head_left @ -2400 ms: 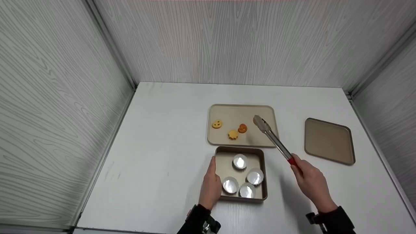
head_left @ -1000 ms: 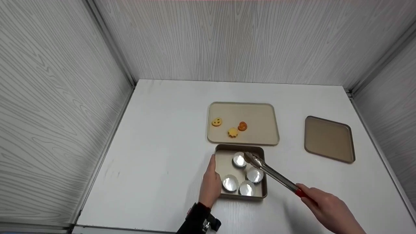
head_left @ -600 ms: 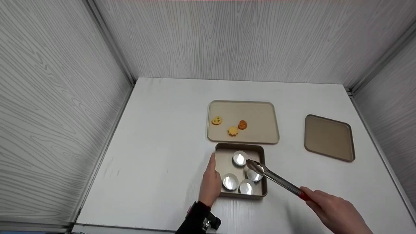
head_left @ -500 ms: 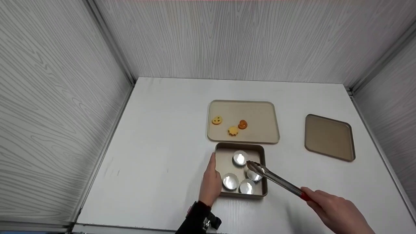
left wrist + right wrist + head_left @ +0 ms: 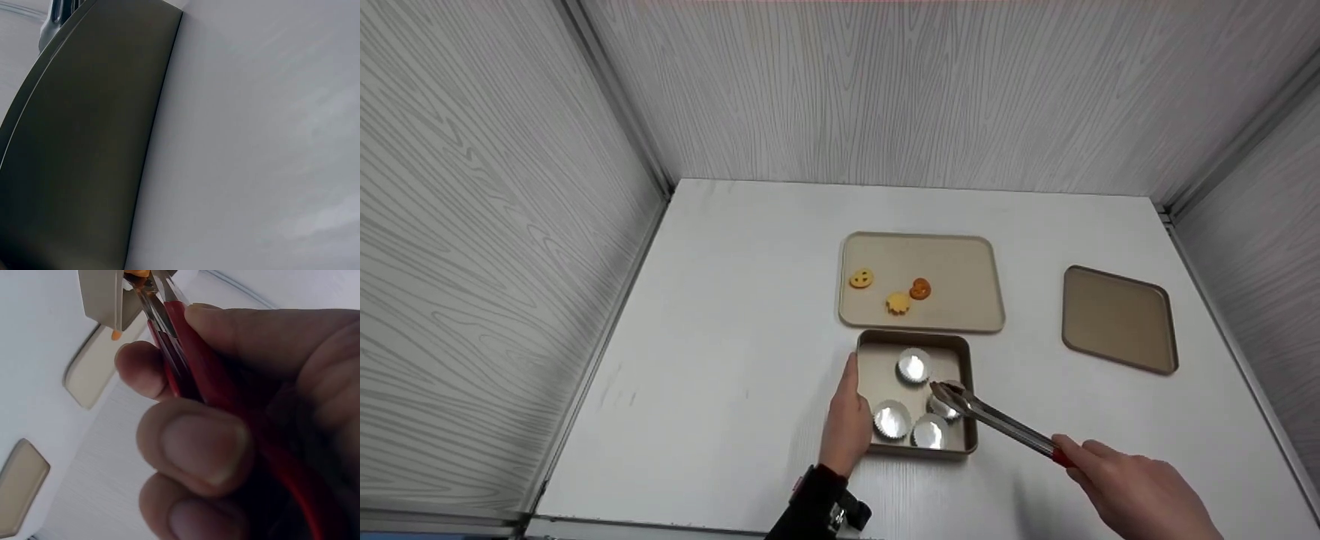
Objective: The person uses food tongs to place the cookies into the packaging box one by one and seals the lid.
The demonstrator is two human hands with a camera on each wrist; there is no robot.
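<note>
The right hand [image 5: 1136, 491] squeezed the red handle of the tongs [image 5: 994, 421], with the fingers [image 5: 197, 450] curled tight around it. The metal tips reached into the square pan [image 5: 877, 379] and closed on a foil cup [image 5: 946, 405] at about 3 o'clock inside the pan (three more shiny cups sat in there too). The left hand [image 5: 846, 427] lay flat with straight fingers against the pan's 9 o'clock side, grasping nothing. At 12 o'clock from the pan sat a flat tray [image 5: 960, 270] with three little cookies [image 5: 898, 303]. Another tray [image 5: 1119, 320] lay well apart on the desk [image 5: 735, 337], toward 2 o'clock.
</note>
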